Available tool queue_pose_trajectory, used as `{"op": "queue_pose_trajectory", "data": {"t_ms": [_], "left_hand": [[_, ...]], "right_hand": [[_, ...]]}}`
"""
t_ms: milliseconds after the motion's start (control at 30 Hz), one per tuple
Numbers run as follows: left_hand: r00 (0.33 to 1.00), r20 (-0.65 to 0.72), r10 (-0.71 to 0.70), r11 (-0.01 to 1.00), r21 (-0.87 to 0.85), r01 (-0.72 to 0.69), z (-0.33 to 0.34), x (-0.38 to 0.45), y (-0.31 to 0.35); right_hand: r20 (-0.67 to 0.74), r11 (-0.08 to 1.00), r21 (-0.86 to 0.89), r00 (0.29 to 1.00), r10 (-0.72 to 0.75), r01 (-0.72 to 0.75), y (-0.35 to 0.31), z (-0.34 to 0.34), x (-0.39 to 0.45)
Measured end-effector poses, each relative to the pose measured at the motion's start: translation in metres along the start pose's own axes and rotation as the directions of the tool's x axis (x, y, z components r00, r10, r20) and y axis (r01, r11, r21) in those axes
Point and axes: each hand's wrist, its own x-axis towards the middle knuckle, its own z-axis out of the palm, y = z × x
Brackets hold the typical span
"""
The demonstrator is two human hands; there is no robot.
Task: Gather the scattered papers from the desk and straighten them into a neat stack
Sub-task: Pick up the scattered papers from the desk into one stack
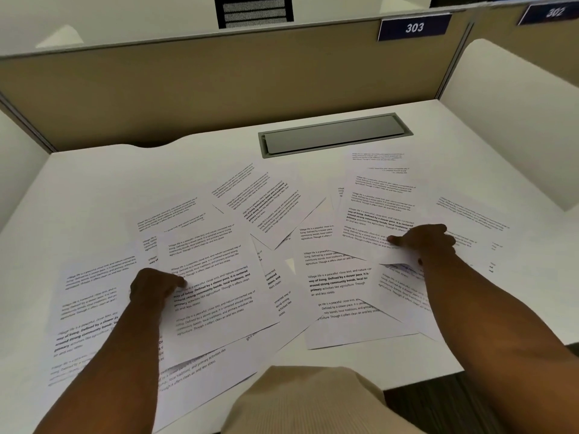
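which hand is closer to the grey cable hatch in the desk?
Right. The right hand grips a sheet just below and right of the cable hatch; the left hand grips a sheet lower down, far to the hatch's left.

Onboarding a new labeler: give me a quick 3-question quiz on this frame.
1. True or false: the papers already form a neat stack.
2. What does the right hand grip? A) a sheet B) a pen C) nothing
3. Fill in: the nearer sign reads ___.

Key: 1 false, they lie scattered on the desk. 2 A; the left hand grips one too. 3 303.
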Motion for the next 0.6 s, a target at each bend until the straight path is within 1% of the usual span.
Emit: {"op": "queue_pose_trajectory", "data": {"t_ms": [100,200,267,333,400,467,533,600], "left_hand": [[1.0,-0.011,0.02,1.0,-0.018,-0.02,-0.002,-0.004,0.0],[0.998,-0.045,0.05,0.993,-0.109,-0.055,-0.002,-0.007,-0.002],[0.993,-0.062,0.095,0.97,-0.219,-0.107,-0.001,-0.01,-0.007],[0.981,-0.064,0.186,0.923,-0.33,-0.196,0.0,-0.011,-0.013],[0.957,-0.06,0.284,0.871,-0.402,-0.284,0.0,-0.016,-0.015],[0.93,-0.071,0.36,0.836,-0.419,-0.355,-0.001,-0.025,-0.011],[0.916,-0.068,0.395,0.806,-0.453,-0.381,-0.004,-0.03,-0.007],[0.914,-0.046,0.403,0.776,-0.513,-0.368,-0.009,-0.031,-0.007]], "right_hand": [[0.037,0.996,0.083,0.999,-0.038,0.035,-0.001,0.005,0.01],[0.024,0.998,0.038,0.999,-0.048,0.048,-0.005,0.001,0.002],[-0.028,0.993,0.079,0.995,-0.091,0.093,-0.004,-0.003,-0.005],[-0.113,0.972,0.14,0.978,-0.176,0.191,-0.003,-0.007,-0.011],[-0.202,0.928,0.176,0.935,-0.291,0.327,-0.004,-0.014,-0.018],[-0.306,0.871,0.176,0.866,-0.395,0.459,-0.009,-0.025,-0.027],[-0.404,0.831,0.172,0.807,-0.431,0.53,-0.012,-0.036,-0.033],[-0.487,0.794,0.195,0.759,-0.431,0.576,-0.016,-0.049,-0.044]]}}
